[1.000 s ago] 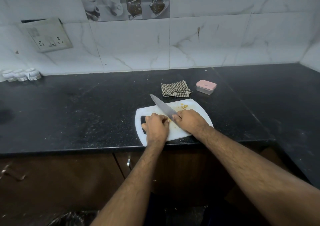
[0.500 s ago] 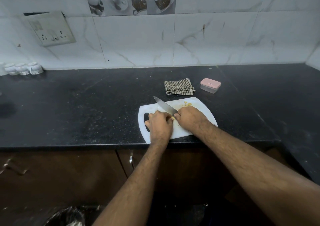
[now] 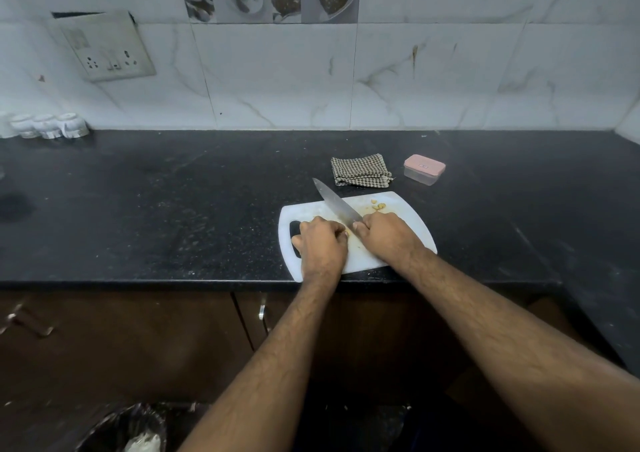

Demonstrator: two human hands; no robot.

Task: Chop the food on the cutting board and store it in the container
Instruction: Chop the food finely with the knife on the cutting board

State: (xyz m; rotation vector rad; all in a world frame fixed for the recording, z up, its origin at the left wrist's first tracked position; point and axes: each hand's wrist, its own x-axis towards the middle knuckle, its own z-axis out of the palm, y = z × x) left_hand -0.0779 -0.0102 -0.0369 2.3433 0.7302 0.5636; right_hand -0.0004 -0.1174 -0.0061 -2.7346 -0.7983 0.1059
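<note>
on the cutting board [image 3: 412, 221], the knife [image 3: 334, 204] has tipped up again since half a second ago, its point lifted past the board's far left edge. right hand [image 3: 388, 238] clamped on the handle; left hand [image 3: 320, 244] curled over the food [image 3: 347, 233], mostly hidden. cut bits [image 3: 378, 206] sit near the board's far edge. container [image 3: 424, 169], beyond the board's far right corner, lid on: chopping likely unfinished.

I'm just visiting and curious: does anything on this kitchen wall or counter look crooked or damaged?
Yes. The socket plate on the tiled wall hangs tilted, with a dark gap showing above its top edge, as if it has come loose. On the counter nothing else stands out.
</note>
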